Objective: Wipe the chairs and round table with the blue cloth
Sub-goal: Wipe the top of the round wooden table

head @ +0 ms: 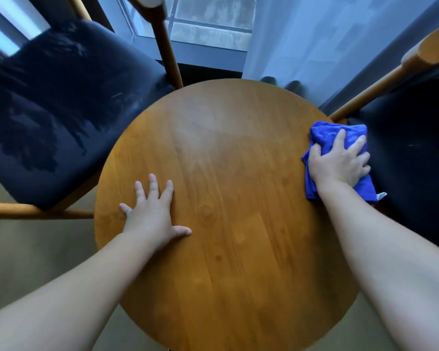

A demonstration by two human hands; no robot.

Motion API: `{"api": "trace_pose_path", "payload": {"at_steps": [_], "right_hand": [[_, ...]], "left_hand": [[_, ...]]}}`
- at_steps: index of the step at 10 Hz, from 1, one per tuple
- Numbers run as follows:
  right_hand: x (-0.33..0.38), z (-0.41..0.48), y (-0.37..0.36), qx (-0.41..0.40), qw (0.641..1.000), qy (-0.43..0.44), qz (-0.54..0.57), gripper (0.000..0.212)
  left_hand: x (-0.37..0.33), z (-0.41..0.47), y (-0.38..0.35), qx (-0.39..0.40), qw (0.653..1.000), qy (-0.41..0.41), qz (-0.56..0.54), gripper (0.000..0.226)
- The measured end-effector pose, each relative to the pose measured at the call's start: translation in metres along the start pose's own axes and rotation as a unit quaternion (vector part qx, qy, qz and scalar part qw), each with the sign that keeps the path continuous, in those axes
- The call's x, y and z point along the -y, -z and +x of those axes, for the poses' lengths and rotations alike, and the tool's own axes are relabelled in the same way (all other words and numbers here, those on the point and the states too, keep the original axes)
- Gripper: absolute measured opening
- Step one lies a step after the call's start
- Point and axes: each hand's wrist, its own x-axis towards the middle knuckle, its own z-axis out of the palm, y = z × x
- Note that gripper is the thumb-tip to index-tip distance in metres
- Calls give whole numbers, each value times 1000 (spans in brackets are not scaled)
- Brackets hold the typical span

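Blue cloth (325, 135) (crumpled) mostly under right hand (340, 163)

Round table (226, 198) between two chairs, cloth (340, 138) on its right edge

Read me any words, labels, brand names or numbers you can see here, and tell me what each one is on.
No text can be read in this picture.
White tag on the blue cloth under the right hand: too small to read.
Round table, left chair, right chair: no writing visible.
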Motion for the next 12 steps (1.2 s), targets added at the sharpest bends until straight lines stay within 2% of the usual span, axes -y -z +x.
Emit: {"api": "trace_pose_path", "payload": {"at_steps": [2, 3, 6, 7, 10, 12], "right_hand": [[78, -12, 2, 14, 996, 84, -4, 73], [126, -26, 4, 28, 986, 164, -16, 74], [245, -93, 6, 49, 928, 368, -28, 74], [258, -103, 6, 43, 905, 422, -21, 73], [257, -69, 6, 46, 872, 487, -21, 69], [228, -19, 7, 44, 908, 417, -16, 72]], "left_hand": [[-1, 0, 2, 12, 1000, -1, -2, 121], [-1, 1, 2, 18, 1000, -1, -8, 120], [2, 5, 1, 36, 999, 0, -12, 120], [4, 5, 0, 37, 999, -6, -4, 120], [6, 6, -2, 31, 999, -11, 2, 119], [7, 6, -2, 34, 999, -14, -1, 119]]}}
